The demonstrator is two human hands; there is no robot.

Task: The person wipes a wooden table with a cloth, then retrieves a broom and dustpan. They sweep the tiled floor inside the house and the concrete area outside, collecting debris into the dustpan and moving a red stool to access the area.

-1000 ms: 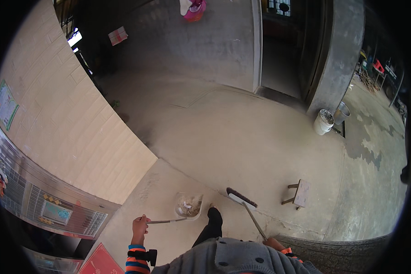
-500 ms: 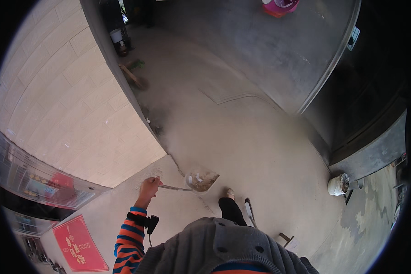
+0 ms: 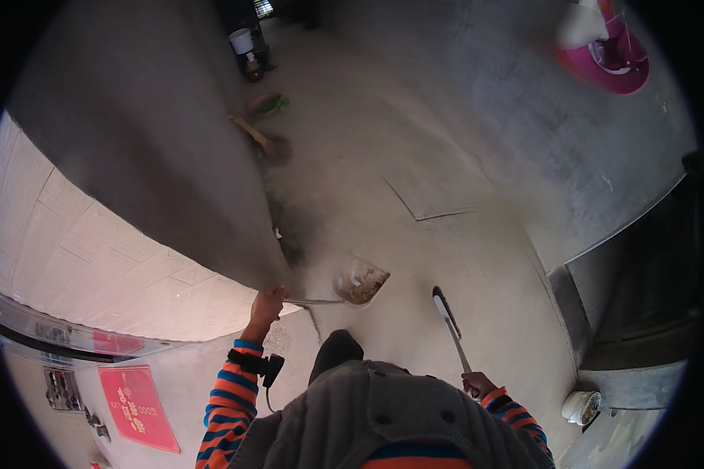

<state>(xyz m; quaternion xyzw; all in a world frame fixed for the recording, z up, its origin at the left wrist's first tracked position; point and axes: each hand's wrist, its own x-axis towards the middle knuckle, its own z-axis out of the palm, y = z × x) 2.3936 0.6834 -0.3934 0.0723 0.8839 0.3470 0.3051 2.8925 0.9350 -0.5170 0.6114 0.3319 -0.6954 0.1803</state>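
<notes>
My left hand (image 3: 268, 303) is closed around the end of a long thin handle, to the left of my body. At its other end is a pale dustpan (image 3: 361, 286), low over the floor or on it; I cannot tell which. Brown debris with a few white scraps (image 3: 361, 280) lies in the pan. On the right, my right hand (image 3: 478, 384) grips the handle of a broom (image 3: 449, 319), whose white head with dark bristles points away from me. Broom and dustpan are apart, with a stretch of concrete floor between them.
To the left, a grey wall (image 3: 156, 156) runs ahead, with another broom (image 3: 254, 136) and a green thing (image 3: 275, 104) beside it. A red mat (image 3: 139, 408) lies at lower left. A dirty white bucket (image 3: 581, 407) stands at right, and a pink basin (image 3: 616, 66) is at upper right.
I have moved forward and turned, so the doorway wall now fills the left. The right hand with the broom has come into view, and the dustpan has moved along with my left hand.
</notes>
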